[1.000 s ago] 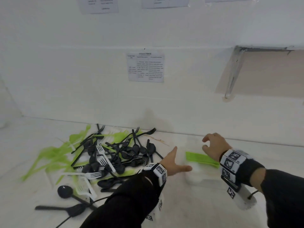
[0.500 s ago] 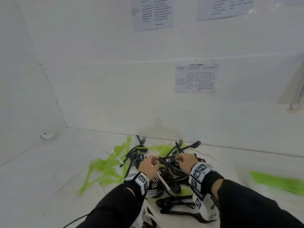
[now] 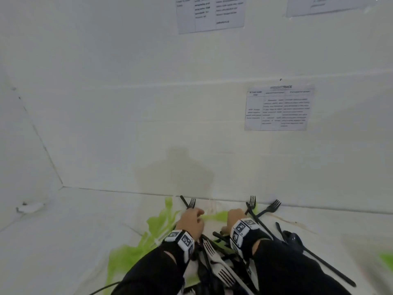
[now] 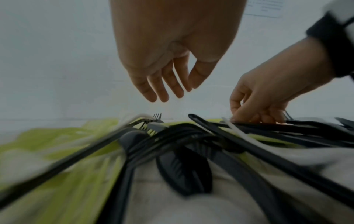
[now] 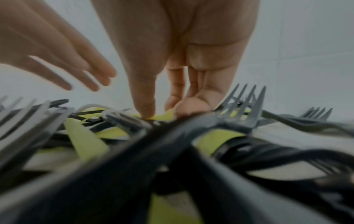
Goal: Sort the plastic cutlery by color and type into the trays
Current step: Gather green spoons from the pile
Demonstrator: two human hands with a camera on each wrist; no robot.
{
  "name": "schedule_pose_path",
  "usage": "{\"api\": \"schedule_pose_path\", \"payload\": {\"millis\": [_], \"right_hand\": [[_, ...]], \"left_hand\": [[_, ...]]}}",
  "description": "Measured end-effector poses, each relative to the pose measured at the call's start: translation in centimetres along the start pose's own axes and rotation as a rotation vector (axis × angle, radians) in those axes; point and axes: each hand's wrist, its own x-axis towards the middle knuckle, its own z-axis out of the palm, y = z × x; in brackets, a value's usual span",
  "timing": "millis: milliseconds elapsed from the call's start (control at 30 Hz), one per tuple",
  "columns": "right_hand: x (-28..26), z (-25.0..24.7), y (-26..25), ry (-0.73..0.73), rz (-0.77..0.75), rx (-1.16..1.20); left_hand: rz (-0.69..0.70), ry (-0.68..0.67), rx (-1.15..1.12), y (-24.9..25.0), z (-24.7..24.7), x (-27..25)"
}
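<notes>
A tangled pile of plastic cutlery [image 3: 214,252] lies on the white table against the wall: black forks [image 3: 252,204], black spoons [image 3: 292,238], white forks [image 3: 225,273] and green pieces [image 3: 159,224]. Both hands are over the far side of the pile. My left hand [image 4: 176,92] hovers above it with straight fingers and holds nothing. My right hand [image 5: 170,110] reaches down into the pile and pinches a green piece of cutlery [image 5: 162,117] between thumb and fingers. Black handles cover most of this piece, so its type is hidden.
The wall [image 3: 191,145] rises right behind the pile, with a corner at the left [image 3: 61,186]. A long black handle [image 3: 327,265] sticks out to the right. More green [image 3: 387,259] shows at the right edge, where the tray stood earlier.
Both hands left the tray with green pieces on the right and came to the pile. Since half a second ago they reached farther toward the wall, and my right hand has pinched a green piece.
</notes>
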Motion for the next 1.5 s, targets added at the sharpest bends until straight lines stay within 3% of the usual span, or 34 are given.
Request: {"api": "schedule_pose_path", "payload": {"millis": [100,233,400,567,733,833,900,1100,1233,1300,1400,1500], "right_hand": [[0.2,0.6,0.2,0.001,0.069,0.007],[1.1,0.9,1.4,0.03,0.242,0.182],[1.9,1.0,4.1,0.044,0.313,0.45],[1.8,0.9,5.5,0.134,0.244,0.59],[0.7,-0.7,6.2,0.357,0.134,0.566],[0.2,-1.3,6.7,0.331,0.123,0.639],[-0.1,-1.3,7.0,0.297,0.15,0.591],[-1.4,-1.5,8.6,0.061,0.214,0.101],[-1.7,-0.9,9.0,0.072,0.213,-0.128],[-0.6,0.0,9.0,0.125,0.045,-0.19],[1.4,0.8,8.8,0.055,-0.254,-0.222],[2.6,0.7,8.0,-0.056,-0.301,-0.3]], "left_hand": [[0.056,-0.092,0.116,0.8,0.7,2.3],[0.075,-0.248,0.351,2.1,3.0,4.4],[0.069,-0.271,0.561,3.1,4.5,4.8],[-0.013,-0.21,0.417,2.7,4.1,4.4],[-0.034,-0.007,0.075,2.9,3.1,3.3],[-0.033,0.032,0.015,3.6,2.8,2.8],[-0.038,0.0,0.017,4.0,3.0,2.4],[-0.063,-0.099,-0.064,5.4,4.7,0.9],[-0.076,-0.162,-0.219,6.0,6.2,1.5],[-0.097,-0.197,-0.32,6.0,7.0,2.0],[-0.156,-0.189,-0.319,5.8,7.7,2.7],[-0.217,-0.105,-0.279,4.7,7.7,3.3]]}}
